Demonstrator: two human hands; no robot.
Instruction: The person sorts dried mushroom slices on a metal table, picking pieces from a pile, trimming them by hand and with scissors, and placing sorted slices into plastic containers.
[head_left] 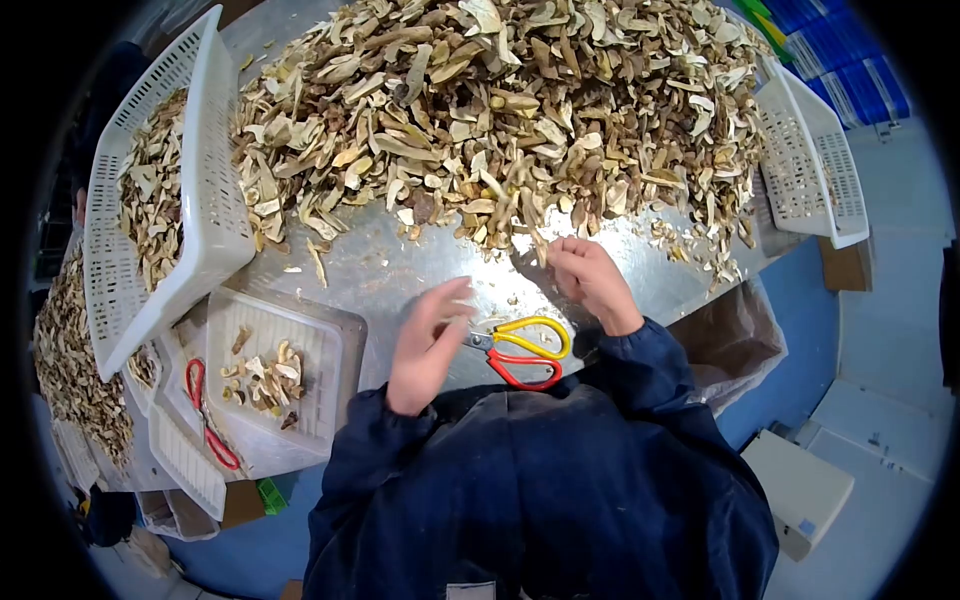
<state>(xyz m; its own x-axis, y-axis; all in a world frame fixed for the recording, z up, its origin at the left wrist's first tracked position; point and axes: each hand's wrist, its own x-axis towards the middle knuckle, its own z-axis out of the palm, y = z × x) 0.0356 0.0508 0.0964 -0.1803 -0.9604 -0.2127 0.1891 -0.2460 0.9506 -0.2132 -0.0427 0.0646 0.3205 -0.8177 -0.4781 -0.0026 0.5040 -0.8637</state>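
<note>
A large heap of dried, sliced mushroom-like pieces point(500, 120) covers the far part of the metal table point(385, 260). My right hand point(592, 280) is at the heap's near edge, its fingers pinched at the end of a pale slice point(540, 245). My left hand point(430, 340) hovers over the table to the left, slightly blurred, with fingers apart and nothing visible in it. Between my hands and my body lie scissors point(520, 352) with one yellow and one red handle; their blades point left, partly behind my left hand.
A white perforated basket point(215, 200) of slices stands at left, another basket point(815, 160) at right. Lower left are a shallow tray point(325, 400) with several pieces and red-handled scissors point(205, 415). A lined bin point(735, 340) is below the table's right edge.
</note>
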